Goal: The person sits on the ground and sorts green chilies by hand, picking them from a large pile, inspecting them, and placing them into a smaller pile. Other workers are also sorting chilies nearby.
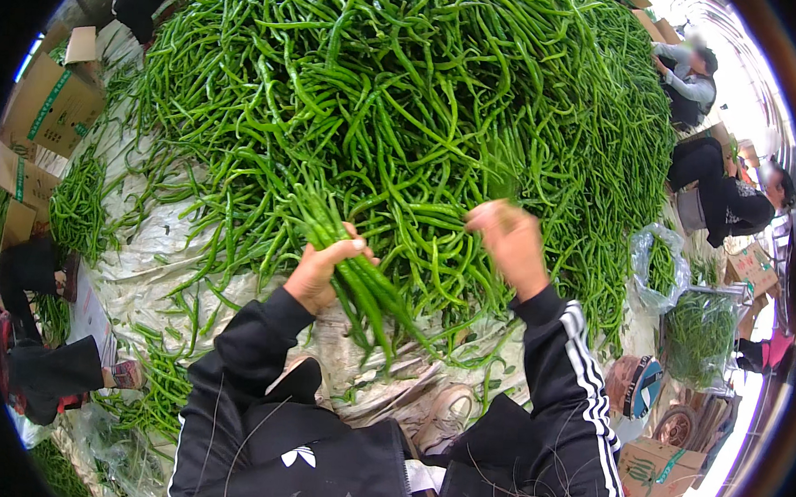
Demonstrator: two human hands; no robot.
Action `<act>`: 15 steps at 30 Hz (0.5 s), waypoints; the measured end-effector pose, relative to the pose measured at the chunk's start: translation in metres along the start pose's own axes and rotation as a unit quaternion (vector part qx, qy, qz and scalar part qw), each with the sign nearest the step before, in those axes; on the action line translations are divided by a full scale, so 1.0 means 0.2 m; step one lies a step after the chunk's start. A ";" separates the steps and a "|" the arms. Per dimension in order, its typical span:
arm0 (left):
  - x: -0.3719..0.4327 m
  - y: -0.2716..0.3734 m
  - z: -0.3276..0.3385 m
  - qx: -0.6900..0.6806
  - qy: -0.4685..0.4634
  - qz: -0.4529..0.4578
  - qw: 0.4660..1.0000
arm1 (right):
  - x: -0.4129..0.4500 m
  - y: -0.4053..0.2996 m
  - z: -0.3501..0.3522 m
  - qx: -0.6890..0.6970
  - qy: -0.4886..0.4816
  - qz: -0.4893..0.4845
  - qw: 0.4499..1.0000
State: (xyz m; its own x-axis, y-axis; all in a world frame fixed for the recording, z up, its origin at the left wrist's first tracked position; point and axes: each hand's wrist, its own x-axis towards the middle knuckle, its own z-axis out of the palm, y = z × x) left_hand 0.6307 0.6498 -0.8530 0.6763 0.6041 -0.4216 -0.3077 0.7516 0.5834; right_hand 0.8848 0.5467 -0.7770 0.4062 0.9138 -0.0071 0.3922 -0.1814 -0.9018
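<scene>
A bunch of long green chili peppers [363, 280] is gripped in my left hand [327, 265], thumb across the top. Its stem ends point up and away; the tips hang down towards my lap. My right hand [508, 243], blurred by motion, is raised over the near right part of a large heap of green chili peppers [404, 115]. A green smear shows just beyond its fingers, too blurred to tell whether the hand holds a pepper. Loose peppers lie on the pale sheet [152, 224] at the heap's near edge.
Cardboard boxes [61, 104] stand at the left. Clear plastic bags of peppers [700, 335], a round stool [635, 385] and another cardboard box [658, 476] are at the right. Other people [727, 186] sit around the heap. A smaller pepper pile [83, 205] lies left.
</scene>
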 end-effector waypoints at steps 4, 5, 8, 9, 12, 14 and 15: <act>-0.06 -0.04 -0.04 0.039 -0.011 -0.044 0.998 | 0.04 -0.01 -0.17 0.493 0.105 0.122 0.855; -0.06 -0.06 -0.06 0.054 -0.039 -0.045 0.997 | 0.00 0.04 -0.11 0.602 0.043 0.153 0.782; -0.10 -0.10 0.01 0.028 -0.066 0.043 0.996 | -0.25 0.15 0.31 0.618 -0.001 0.282 0.734; -0.12 -0.07 0.03 0.025 -0.064 0.046 0.997 | -0.34 0.13 0.42 0.604 -0.027 0.328 0.726; -0.18 -0.02 -0.05 0.020 -0.059 0.037 0.997 | -0.48 0.10 0.51 0.612 -0.122 0.347 0.700; -0.16 0.00 -0.10 -0.036 -0.048 0.078 0.995 | -0.49 0.14 0.43 0.487 -0.338 0.297 0.749; -0.16 0.04 -0.13 -0.058 -0.040 0.086 0.994 | -0.45 0.15 0.35 0.364 -0.469 0.265 0.760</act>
State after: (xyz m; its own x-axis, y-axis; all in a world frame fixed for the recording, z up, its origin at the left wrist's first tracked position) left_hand 0.5890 0.6428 -0.8524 0.6574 0.7061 -0.2633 -0.4944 0.6678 0.5565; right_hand 0.8019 0.4838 -0.8330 -0.5534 0.7018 -0.4487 -0.3205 -0.6766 -0.6629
